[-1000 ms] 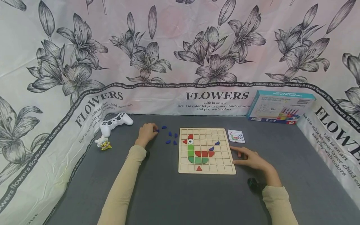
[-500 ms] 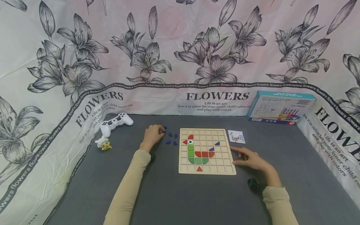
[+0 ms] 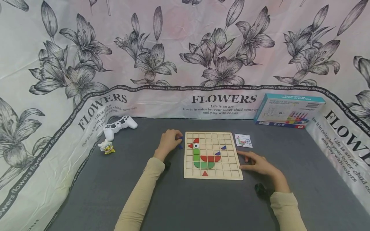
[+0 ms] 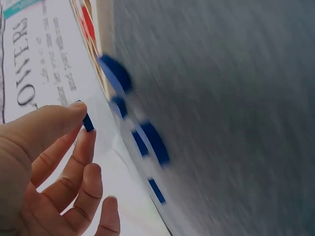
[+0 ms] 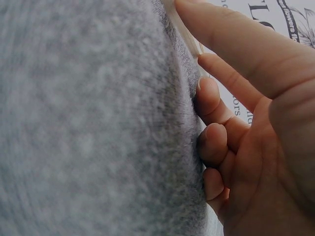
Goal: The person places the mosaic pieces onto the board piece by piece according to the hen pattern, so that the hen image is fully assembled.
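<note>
My left hand (image 3: 169,141) is just left of the wooden grid board (image 3: 228,171), low over the table. Between thumb and fingertip it pinches a small blue puzzle piece (image 4: 88,122). Several other blue pieces (image 4: 153,142) lie on the table below it; in the head view the hand hides most of them. On the board, red, green and blue pieces and a round eye piece form a bird-like figure, with a red triangle (image 3: 205,173) below. My right hand (image 3: 255,162) touches the board's right edge with thumb and index fingertips, the other fingers curled in.
A small picture card (image 3: 243,140) lies by the board's upper right corner. Behind it stands a boxed toy set (image 3: 289,110). A white game controller (image 3: 119,127) and a small figurine (image 3: 106,147) are at the left. A flower-printed cloth (image 3: 162,99) hangs behind the table.
My left hand has moved right, carrying the blue piece past the other blue pieces toward the board's left edge. The right hand has stayed at the board's edge.
</note>
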`<state>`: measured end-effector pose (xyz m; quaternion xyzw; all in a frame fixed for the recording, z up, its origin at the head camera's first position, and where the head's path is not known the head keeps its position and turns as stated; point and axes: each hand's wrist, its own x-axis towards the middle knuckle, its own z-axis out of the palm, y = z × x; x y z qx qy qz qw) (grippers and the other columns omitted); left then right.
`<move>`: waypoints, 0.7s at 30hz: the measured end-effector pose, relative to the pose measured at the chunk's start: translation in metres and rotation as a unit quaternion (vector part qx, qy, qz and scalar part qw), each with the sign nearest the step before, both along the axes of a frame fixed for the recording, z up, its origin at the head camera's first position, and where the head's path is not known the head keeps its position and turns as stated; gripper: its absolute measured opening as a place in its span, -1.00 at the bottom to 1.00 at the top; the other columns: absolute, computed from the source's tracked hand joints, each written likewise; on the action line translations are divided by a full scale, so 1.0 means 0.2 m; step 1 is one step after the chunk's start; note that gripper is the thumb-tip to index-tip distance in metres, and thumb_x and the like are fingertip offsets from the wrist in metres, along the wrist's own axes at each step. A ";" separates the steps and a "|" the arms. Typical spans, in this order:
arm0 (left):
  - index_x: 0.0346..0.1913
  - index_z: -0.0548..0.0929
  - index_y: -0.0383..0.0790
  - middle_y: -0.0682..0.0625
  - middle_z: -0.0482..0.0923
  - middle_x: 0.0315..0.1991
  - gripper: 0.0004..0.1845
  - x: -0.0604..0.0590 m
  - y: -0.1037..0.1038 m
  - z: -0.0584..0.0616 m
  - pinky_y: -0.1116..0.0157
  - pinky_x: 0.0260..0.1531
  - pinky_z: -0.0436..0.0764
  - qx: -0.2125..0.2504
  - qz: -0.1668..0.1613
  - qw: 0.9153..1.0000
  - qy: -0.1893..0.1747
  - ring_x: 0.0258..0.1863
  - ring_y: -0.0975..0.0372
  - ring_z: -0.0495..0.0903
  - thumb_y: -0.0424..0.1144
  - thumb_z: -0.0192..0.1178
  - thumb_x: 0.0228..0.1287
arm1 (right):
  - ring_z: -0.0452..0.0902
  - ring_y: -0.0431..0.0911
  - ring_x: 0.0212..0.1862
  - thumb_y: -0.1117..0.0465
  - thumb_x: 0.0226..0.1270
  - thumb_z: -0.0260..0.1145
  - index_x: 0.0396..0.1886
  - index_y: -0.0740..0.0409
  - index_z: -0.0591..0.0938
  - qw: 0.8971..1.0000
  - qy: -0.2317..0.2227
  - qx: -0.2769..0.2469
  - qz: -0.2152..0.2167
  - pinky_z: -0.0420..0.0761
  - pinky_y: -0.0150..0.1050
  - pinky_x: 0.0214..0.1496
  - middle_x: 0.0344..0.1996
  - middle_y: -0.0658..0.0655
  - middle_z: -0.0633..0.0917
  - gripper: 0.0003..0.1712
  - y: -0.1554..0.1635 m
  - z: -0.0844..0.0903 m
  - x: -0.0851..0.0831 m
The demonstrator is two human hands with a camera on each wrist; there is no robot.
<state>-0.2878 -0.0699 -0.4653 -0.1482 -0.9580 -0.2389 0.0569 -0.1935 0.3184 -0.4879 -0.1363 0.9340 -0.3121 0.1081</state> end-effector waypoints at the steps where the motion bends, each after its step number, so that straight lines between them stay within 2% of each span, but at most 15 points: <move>1: -0.17 0.69 -0.11 0.02 0.62 -0.30 -0.81 0.01 0.02 0.00 0.09 -0.12 0.43 -0.002 -0.004 1.000 0.001 -0.21 0.14 0.50 -0.22 0.31 0.12 | 0.19 -0.22 -0.50 -0.13 0.07 0.37 0.32 -0.06 0.37 1.000 0.001 0.002 0.000 0.15 -0.33 -0.47 -0.35 -0.02 0.36 -0.21 0.00 0.00 0.00; 8: -0.19 0.70 -0.06 0.06 0.60 -0.35 -0.84 0.05 0.15 0.00 0.08 -0.13 0.43 -0.004 -0.036 0.999 -0.006 -0.23 0.15 0.48 -0.19 0.28 0.15 | 0.19 -0.22 -0.49 -0.12 0.06 0.38 0.32 -0.07 0.37 1.000 -0.003 -0.002 -0.004 0.16 -0.33 -0.49 -0.34 -0.01 0.36 -0.20 0.00 0.00 0.00; 15: -0.18 0.69 -0.08 0.08 0.64 -0.30 -0.83 0.09 0.25 0.03 0.06 -0.08 0.44 -0.001 -0.073 0.997 -0.017 -0.17 0.15 0.53 -0.19 0.28 0.16 | 0.19 -0.22 -0.48 -0.13 0.07 0.37 0.32 -0.08 0.36 1.000 -0.002 -0.006 -0.002 0.15 -0.32 -0.48 -0.34 -0.01 0.36 -0.20 0.00 0.00 0.00; 18: -0.20 0.69 -0.07 0.09 0.64 -0.29 -0.84 0.10 0.29 0.04 0.09 -0.10 0.45 0.008 -0.083 0.996 -0.021 -0.19 0.19 0.56 -0.19 0.29 0.15 | 0.19 -0.22 -0.49 -0.13 0.07 0.37 0.32 -0.07 0.36 1.000 0.001 -0.006 0.000 0.14 -0.32 -0.48 -0.34 -0.02 0.36 -0.20 0.00 0.00 0.00; 21: -0.20 0.69 -0.03 0.12 0.64 -0.30 -0.85 0.10 0.33 0.04 0.15 -0.14 0.47 -0.002 -0.093 0.996 -0.019 -0.23 0.25 0.56 -0.15 0.28 0.16 | 0.19 -0.22 -0.50 -0.12 0.07 0.38 0.32 -0.07 0.37 1.000 0.005 -0.003 0.001 0.14 -0.32 -0.48 -0.35 -0.02 0.37 -0.21 0.00 0.00 0.00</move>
